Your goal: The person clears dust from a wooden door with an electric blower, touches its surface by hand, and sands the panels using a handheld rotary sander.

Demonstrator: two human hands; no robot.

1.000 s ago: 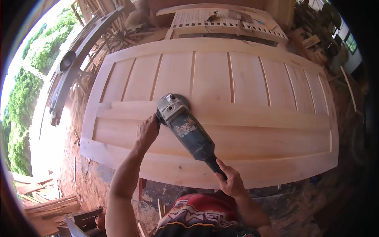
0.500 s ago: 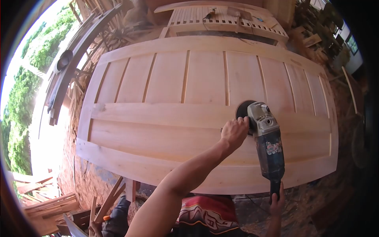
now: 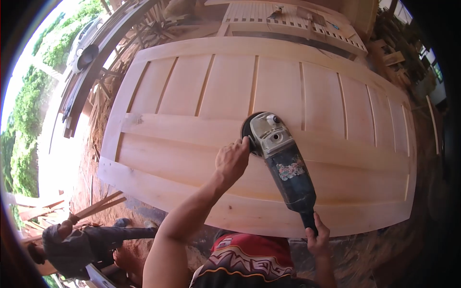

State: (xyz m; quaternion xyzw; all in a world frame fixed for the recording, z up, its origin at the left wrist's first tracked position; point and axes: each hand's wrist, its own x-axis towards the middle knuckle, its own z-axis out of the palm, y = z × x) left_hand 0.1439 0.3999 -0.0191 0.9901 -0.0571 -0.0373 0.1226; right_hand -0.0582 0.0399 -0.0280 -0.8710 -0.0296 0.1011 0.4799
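A large angle grinder [image 3: 288, 168] with a dark round disc lies over the pale wooden door [image 3: 192, 91], its disc on the middle rail. My left hand [image 3: 233, 158] is closed at the side of the grinder's head, around what looks like its side handle, mostly hidden by the fingers. My right hand [image 3: 318, 235] grips the rear handle at the door's near edge. The door has several long grooves between its upper panels. The disc's underside is hidden.
Behind the door stands a slatted wooden piece [image 3: 297, 24] with tools on it. At lower left, another person [image 3: 81, 245] bends beside timber pieces. Long dark planks [image 3: 91, 72] lie at the left, with wood scraps around the ground.
Both my hands have moved the grinder leftward along the rail, and its body now slants more. The other person has come further into view at lower left, and the camera view has shifted slightly.
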